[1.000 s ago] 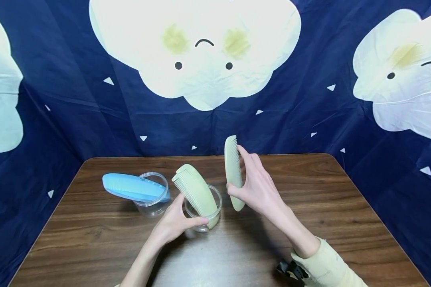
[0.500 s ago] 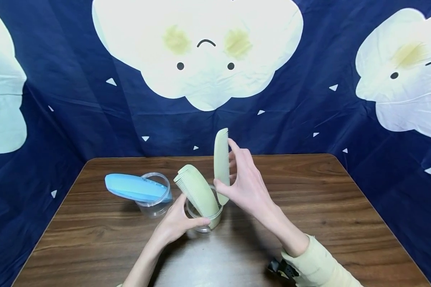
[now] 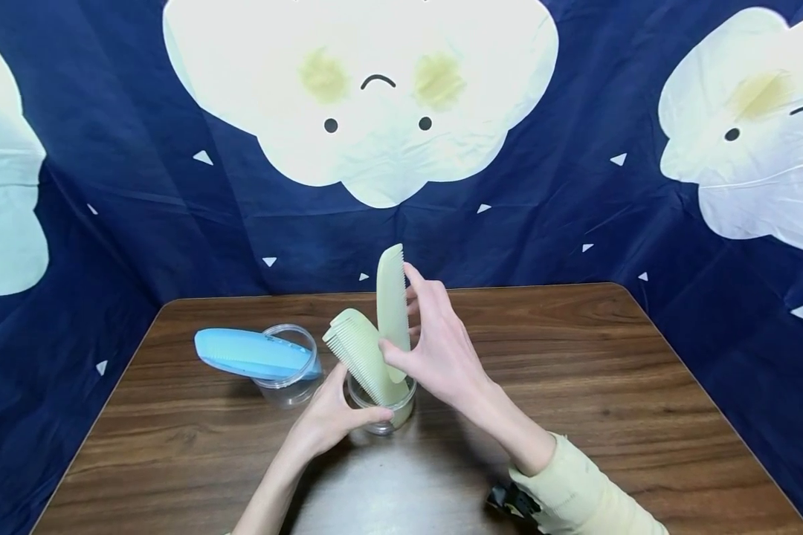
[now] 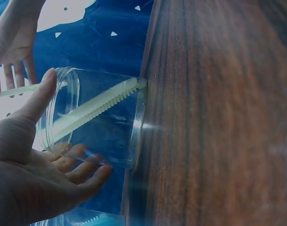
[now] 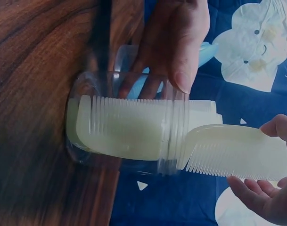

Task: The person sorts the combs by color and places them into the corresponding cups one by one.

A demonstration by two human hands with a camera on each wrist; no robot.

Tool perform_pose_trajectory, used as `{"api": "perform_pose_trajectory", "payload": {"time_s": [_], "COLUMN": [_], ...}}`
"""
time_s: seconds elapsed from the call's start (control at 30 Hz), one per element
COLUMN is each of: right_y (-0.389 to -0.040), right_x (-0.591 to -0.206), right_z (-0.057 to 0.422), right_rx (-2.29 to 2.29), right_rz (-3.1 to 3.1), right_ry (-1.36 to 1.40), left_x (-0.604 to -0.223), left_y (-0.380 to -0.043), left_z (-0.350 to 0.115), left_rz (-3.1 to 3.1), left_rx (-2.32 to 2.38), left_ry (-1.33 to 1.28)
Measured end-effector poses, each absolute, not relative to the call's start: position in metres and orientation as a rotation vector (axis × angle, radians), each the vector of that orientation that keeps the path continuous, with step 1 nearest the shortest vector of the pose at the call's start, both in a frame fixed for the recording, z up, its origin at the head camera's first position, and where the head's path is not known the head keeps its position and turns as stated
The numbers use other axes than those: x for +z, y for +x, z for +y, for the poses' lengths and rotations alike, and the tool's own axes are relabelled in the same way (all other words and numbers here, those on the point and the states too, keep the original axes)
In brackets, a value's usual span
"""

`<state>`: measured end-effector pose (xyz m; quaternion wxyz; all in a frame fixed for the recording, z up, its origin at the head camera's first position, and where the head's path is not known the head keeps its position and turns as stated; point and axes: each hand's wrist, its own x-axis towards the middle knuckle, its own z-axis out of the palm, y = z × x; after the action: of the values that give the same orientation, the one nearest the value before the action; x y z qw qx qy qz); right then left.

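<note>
My right hand (image 3: 444, 349) pinches a pale green comb (image 3: 391, 293) between thumb and fingers, upright with its teeth to the right. In the right wrist view the low end of this comb (image 5: 237, 146) is at the mouth of a clear plastic jar (image 5: 167, 165). Around that jar's rim my left hand (image 3: 331, 416) curls, thumb in front and fingers behind. Pale green combs (image 3: 361, 353) lean to the left inside the jar, overlapping; in the left wrist view they reach its bottom (image 4: 96, 108).
Left of the hands stands a second clear jar (image 3: 288, 394) with blue combs (image 3: 254, 353) leaning far out to the left. Both jars are on a brown wooden table (image 3: 174, 446). A dark blue cloth (image 3: 294, 230) with white clouds hangs behind it.
My right hand has moved left with the comb, from beside the jar to over its mouth. My left hand stays on the jar.
</note>
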<state>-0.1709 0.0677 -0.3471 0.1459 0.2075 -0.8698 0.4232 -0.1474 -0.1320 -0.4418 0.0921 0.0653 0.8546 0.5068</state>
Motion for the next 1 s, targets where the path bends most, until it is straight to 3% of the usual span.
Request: {"api": "perform_pose_trajectory", "payload": {"time_s": [1.0], "right_y": [-0.171], "right_x": [-0.380], "right_z": [0.061], "right_rx": [0.827], "right_rz": [-2.617], "right_ry": [0.630], "left_x": [-0.444], "left_y": [-0.148], "left_z": [-0.133], "left_rz": [2.548], "left_rx": [1.501], "left_ry": [0.209]}}
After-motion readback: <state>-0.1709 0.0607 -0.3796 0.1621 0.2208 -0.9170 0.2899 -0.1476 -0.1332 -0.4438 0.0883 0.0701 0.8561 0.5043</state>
